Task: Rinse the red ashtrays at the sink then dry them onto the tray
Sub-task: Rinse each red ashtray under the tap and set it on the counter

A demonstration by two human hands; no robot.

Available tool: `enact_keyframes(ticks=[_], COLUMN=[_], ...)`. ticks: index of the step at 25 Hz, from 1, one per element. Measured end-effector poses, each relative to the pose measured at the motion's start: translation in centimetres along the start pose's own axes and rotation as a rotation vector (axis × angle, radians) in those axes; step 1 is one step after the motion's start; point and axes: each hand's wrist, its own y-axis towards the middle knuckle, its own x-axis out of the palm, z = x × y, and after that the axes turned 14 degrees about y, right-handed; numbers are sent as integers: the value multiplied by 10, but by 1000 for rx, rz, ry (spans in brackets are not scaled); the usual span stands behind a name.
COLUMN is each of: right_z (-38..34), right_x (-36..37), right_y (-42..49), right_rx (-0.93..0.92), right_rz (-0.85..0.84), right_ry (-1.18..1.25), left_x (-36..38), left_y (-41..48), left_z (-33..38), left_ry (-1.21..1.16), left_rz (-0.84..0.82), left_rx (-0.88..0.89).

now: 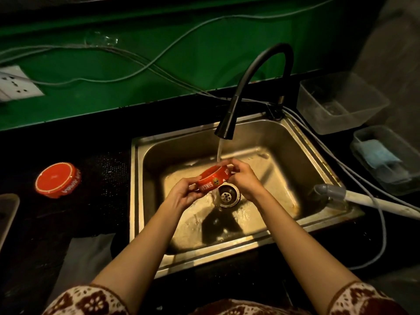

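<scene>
The red ashtray [214, 179] is over the middle of the sink [284, 142], just above the drain [227, 195], and I hold it by its two ends. My left hand [181, 192] pinches the near-left part of the rim with thumb and curled fingers. My right hand [244, 178] grips the far-right part the same way. Holding it by the rim leaves the bowl open to the water [219, 151] falling from the black tap [256, 87].

I have it tilted, with its printed side wall turned toward me, so I judge the water runs through and spills off the low edge into the drain rather than pooling. Keeping it low in the sink should also keep the splash inside the steel walls.

The second ashtray [58, 179] lies on the dark counter [97, 212], well to the left of the sink, where it is out of the spray but within easy reach.

A pale sheet [88, 253] lies on the counter near the sink's front-left corner, handy for drying, I would guess. At the far left edge a rimmed grey shape [8, 212] may be the tray, but too little of it shows to be sure.
</scene>
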Motion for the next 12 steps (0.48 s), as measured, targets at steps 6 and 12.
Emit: enact_keyframes(ticks=[6, 12], right_z=[-10, -11], right_x=[-10, -16], right_y=[-3, 5], right_rx=[145, 180], right_rz=[156, 225], right_ry=[378, 213], left_x=[9, 24], left_y=[6, 4], left_z=[-2, 2], left_ry=[346, 425], left_rz=[-2, 3], left_rx=[128, 222])
